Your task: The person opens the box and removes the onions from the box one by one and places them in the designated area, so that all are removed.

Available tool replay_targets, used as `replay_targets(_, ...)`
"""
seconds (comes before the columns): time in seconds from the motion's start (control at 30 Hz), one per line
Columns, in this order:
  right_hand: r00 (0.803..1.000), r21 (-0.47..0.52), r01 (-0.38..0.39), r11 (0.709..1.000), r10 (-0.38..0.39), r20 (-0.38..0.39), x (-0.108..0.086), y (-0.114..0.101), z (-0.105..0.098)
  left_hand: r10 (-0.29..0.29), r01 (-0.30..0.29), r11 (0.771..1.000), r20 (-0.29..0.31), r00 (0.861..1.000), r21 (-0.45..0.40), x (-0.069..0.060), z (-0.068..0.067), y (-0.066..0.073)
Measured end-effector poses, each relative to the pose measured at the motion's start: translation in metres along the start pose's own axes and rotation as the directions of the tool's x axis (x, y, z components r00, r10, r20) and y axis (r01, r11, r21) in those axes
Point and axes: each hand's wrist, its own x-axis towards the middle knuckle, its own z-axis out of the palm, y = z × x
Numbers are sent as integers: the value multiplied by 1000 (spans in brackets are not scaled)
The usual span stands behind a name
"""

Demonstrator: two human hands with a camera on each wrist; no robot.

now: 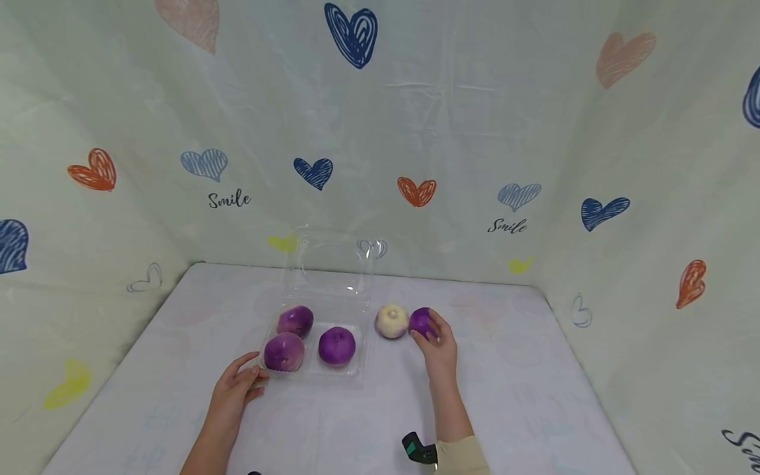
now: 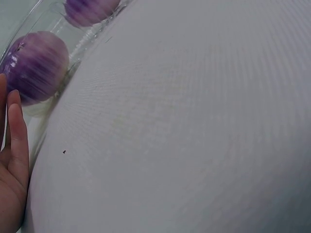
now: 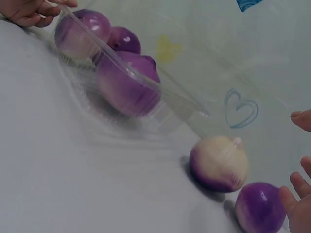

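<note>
A clear plastic clamshell box (image 1: 350, 379) stands with its lid up. Inside lie three purple-and-white turnips, one at the back left (image 1: 295, 321), one at the front left (image 1: 284, 352) and one on the right (image 1: 337, 346). My left hand (image 1: 237, 382) rests its fingertips at the box's front left corner; the left wrist view shows fairly straight fingers (image 2: 18, 131) there. A pale turnip (image 1: 392, 321) sits on the table right of the box. Beside it is a deep purple turnip (image 1: 420, 321), with my right hand (image 1: 439, 343) at its right side, thumb and fingers spread.
The white-covered table (image 1: 505, 382) ends at a heart-printed curtain (image 1: 463, 244) behind, with more of it at both sides. The transparent raised lid (image 1: 329, 264) stands at the back of the box. A black strap device (image 1: 419, 450) is by my right forearm.
</note>
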Motion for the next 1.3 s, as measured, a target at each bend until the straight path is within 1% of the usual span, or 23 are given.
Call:
replay_targets(0.17,994,13,13,1000,-14,107,-12,-9,18,23,-23,1000,10,1000,10,1,1,-1)
replay_targets(0.23,991,19,29,999,-32,129,-16,-12,25,24,-24,1000,6,1000,9,1,1,-2)
replay_targets(0.33,987,35,60,998,-65,148,-20,-14,35,7,-7,1000,3,1000,7,2,1,-3)
replay_targets(0.43,980,38,70,997,-76,185,-24,-13,44,-8,8,1000,-4,1000,9,2,2,-4)
replay_targets(0.53,966,18,68,998,-70,250,-27,-11,51,-13,13,1000,-7,1000,12,2,2,-5)
replay_targets(0.6,955,-4,69,998,-65,291,-30,-10,55,-7,7,1000,-5,1000,17,1,2,-5)
replay_targets(0.73,934,-39,99,994,-79,348,-33,-8,63,1,-1,1000,-1,1000,16,2,3,-5)
replay_targets(0.87,907,-22,159,987,-137,399,-34,0,70,1,-1,1000,-2,1000,21,1,2,-4)
replay_targets(0.93,887,-13,196,981,-171,429,-33,4,73,-1,1,1000,-3,1000,26,1,1,-4)
replay_targets(1.03,846,-37,275,961,-223,485,-33,9,77,-5,5,999,-8,1000,33,1,1,-3)
replay_targets(1.13,791,-78,390,918,-290,539,-31,13,80,0,0,1000,-13,1000,30,1,1,-3)
replay_targets(1.17,769,-93,433,896,-314,557,-30,14,82,2,-2,1000,-13,1000,30,2,1,-3)
replay_targets(1.2,741,-105,486,868,-346,576,-29,15,83,4,-3,1000,-13,1000,29,2,1,-3)
replay_targets(1.27,697,-114,545,831,-374,612,-27,16,85,5,-5,1000,-14,1000,27,2,1,-3)
replay_targets(1.3,678,-118,561,819,-374,632,-26,16,87,5,-5,1000,-13,1000,30,2,0,-3)
